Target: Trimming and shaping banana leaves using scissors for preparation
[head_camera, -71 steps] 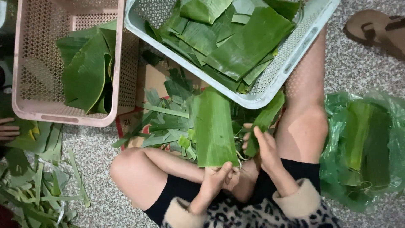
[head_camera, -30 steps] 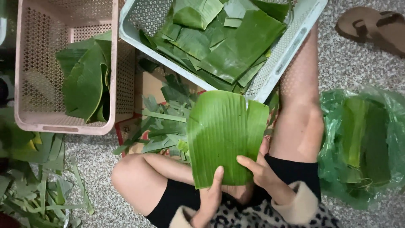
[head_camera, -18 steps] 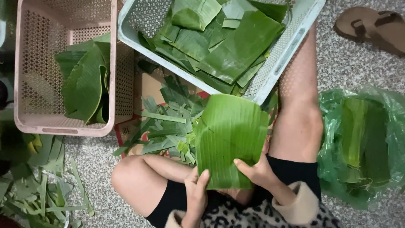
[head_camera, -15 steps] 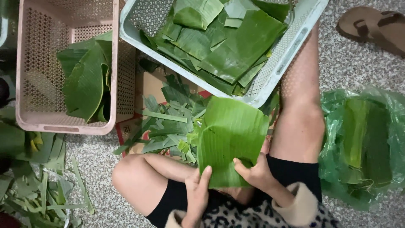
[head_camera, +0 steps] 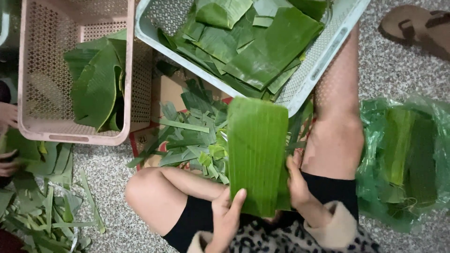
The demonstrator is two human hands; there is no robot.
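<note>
You sit on a speckled stone floor (head_camera: 403, 75). On it lie a pink basket (head_camera: 33, 70), a pale green basket (head_camera: 323, 51), leaf trimmings (head_camera: 187, 140), flattened cardboard (head_camera: 171, 89), a green plastic bag (head_camera: 403, 159) and a brown sandal (head_camera: 417, 28).

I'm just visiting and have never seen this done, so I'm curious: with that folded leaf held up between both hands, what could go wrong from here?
The folded banana leaf is pinched only at its lower edge by the left hand and right hand, so it might spring open or split along its ribs. Leaf trimmings lie piled beneath, so a dropped piece could get lost among them. The white basket leans on the person's leg and may tip.
</note>
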